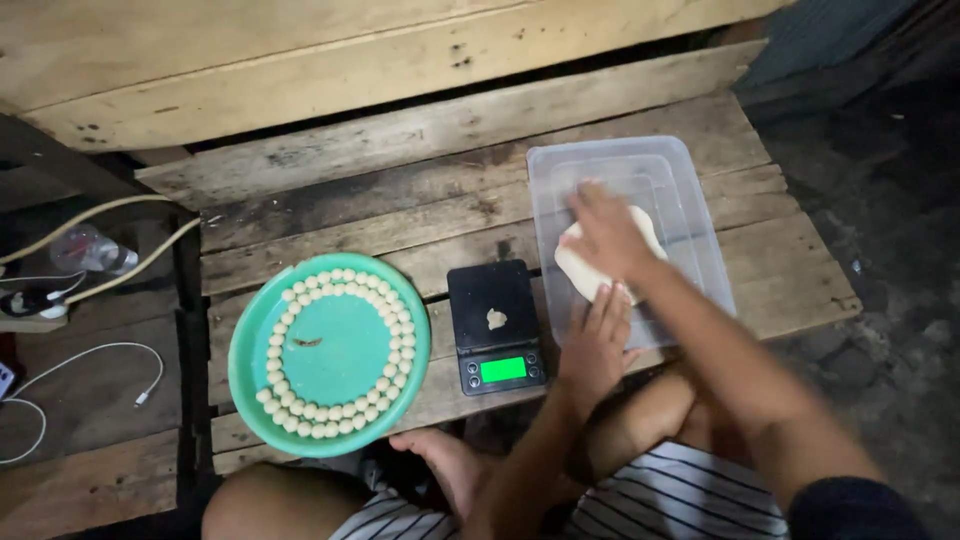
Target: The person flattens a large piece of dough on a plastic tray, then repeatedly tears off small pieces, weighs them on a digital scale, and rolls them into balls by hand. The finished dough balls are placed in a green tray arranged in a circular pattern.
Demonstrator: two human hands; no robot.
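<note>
My right hand (605,232) lies over a pale dough lump (577,268) inside a clear plastic container (640,152), its fingers closed on the dough's top. At the container's near edge rests my left hand (596,338), flat, with its fingers pointing away from me. To the left of that hand stands a small black digital scale (495,345) with a lit green display. A tiny piece of dough (496,319) sits on the scale's platform.
A green round plate (335,350) on the left of the wooden slat table (400,200) carries several small dough balls (330,429) in two rings. Cables (100,355) and a plastic bottle (88,250) lie further left. My bare foot (450,465) is under the table's near edge.
</note>
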